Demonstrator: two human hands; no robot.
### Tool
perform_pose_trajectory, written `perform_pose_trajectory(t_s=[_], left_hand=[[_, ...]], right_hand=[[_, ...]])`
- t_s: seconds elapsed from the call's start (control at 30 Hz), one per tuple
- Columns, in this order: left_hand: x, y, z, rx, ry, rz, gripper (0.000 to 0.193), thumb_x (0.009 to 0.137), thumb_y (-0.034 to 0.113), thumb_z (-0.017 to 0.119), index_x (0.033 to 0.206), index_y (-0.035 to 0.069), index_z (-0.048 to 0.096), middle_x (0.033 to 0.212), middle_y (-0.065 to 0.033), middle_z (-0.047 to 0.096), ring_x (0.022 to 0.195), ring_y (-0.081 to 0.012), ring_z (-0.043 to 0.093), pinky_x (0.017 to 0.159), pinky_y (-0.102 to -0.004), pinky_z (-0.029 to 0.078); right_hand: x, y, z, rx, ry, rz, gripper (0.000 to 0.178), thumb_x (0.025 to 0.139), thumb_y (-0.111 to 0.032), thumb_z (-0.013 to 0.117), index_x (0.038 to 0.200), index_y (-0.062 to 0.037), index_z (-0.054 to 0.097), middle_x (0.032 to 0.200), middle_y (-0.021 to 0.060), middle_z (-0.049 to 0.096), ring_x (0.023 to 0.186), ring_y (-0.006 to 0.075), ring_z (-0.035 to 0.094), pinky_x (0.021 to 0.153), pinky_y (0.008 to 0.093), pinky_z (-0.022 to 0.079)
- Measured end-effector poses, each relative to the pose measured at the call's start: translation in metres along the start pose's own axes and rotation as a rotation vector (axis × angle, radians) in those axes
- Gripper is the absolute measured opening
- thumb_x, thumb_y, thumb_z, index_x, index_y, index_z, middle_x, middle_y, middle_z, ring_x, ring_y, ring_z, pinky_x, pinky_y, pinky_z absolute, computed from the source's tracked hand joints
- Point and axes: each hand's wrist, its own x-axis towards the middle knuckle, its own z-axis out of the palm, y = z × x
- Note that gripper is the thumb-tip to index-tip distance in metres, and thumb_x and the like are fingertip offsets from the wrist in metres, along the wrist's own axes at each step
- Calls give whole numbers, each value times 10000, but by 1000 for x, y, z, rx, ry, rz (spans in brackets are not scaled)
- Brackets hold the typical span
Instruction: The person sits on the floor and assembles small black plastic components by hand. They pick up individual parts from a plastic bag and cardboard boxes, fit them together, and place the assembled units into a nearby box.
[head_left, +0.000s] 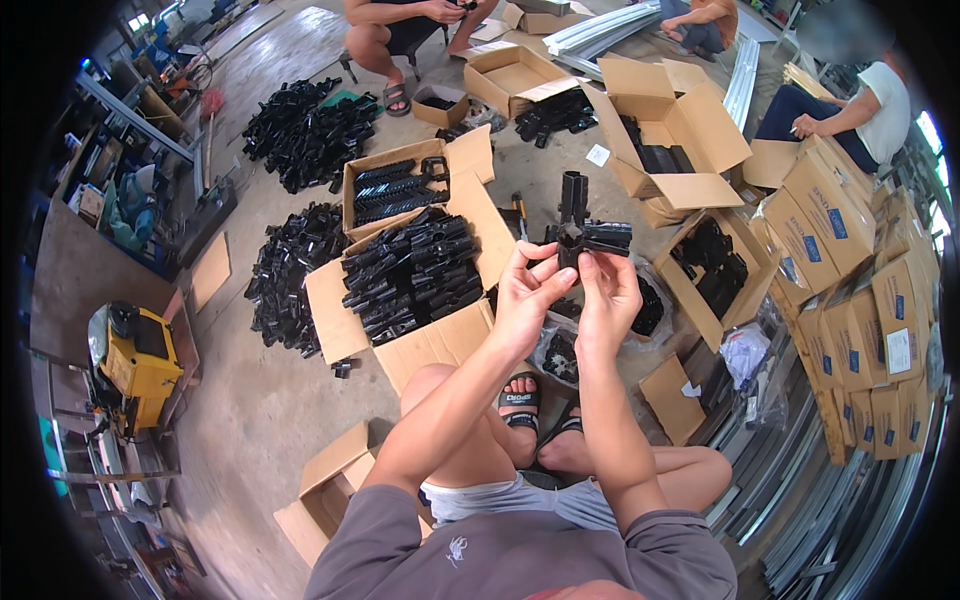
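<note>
Between my two raised hands is a black tube connector [574,198] with several hollow arms, one pointing up and one toward the right. My left hand [531,290] pinches its lower left side with thumb and fingers. The thumb and fingers of my right hand [606,292] close on its lower right side. Just left of my hands, an open carton [440,347] is heaped with black parts [410,270]. Below the connector, partly hidden by my hands and forearms, clear bags [557,355] hold small black pieces.
Piles of black parts [312,135] lie on the floor to the left. A second open carton [765,262] stands at right, near stacked boxes [850,330] and long metal profiles [800,520]. A yellow machine [150,370] is far left. Other people sit at the back, one in white [880,120].
</note>
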Motion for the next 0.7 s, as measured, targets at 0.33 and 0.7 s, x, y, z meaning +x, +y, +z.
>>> perform_pose_trajectory(t_s=[0.33, 0.7], left_hand=[[-2, -9, -7, 35, 42, -1, 341, 898, -68, 666, 1152, 70, 485, 1125, -109, 671, 1012, -145, 659, 875, -279, 560], [-4, -3, -1, 51, 13, -21, 316, 921, -53, 645, 1162, 62, 475, 1147, -121, 694, 1033, -145, 666, 907, -306, 557]], right_hand=[[-4, 2, 0, -70, 32, -46, 150, 921, -48, 707, 1041, 38, 684, 1029, 64, 681, 942, 117, 626, 852, 254, 491], [-8, -8, 2, 105, 49, 123, 209, 948, -40, 650, 1129, 60, 684, 1131, 102, 690, 1007, 141, 634, 894, 280, 484]])
